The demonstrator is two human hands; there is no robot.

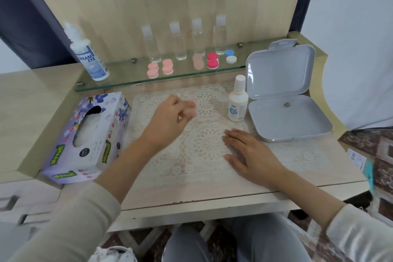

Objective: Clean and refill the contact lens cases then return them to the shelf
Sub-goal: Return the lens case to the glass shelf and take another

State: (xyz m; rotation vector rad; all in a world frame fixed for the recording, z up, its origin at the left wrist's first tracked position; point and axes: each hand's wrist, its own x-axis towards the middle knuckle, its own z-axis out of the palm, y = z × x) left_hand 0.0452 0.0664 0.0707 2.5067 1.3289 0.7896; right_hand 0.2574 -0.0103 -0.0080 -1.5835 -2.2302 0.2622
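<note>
Cases (212, 60) in the head view sit in a row on the glass shelf (119, 80), beyond both hands: pink, red and blue-white pairs in front of clear bottles (180, 42). Left hand (170, 116) hovers over the lace mat (204, 155) with fingers curled, pinching what looks like a pink case (192, 106), though motion blur softens it. Right hand (248, 153) lies palm down on the mat, fingers straight, holding nothing. A small bottle (237, 100) stands just beyond it, with an open grey box (297, 121) to its right. A tissue box (89, 134) lies left of the left hand.

Each case is probably light, rigid plastic, slippery once wet, with small screw caps. It is best held by the body in one hand while the other twists a cap. The left forearm reaches forward with the wrist bent, and the right forearm angles in from the right.
</note>
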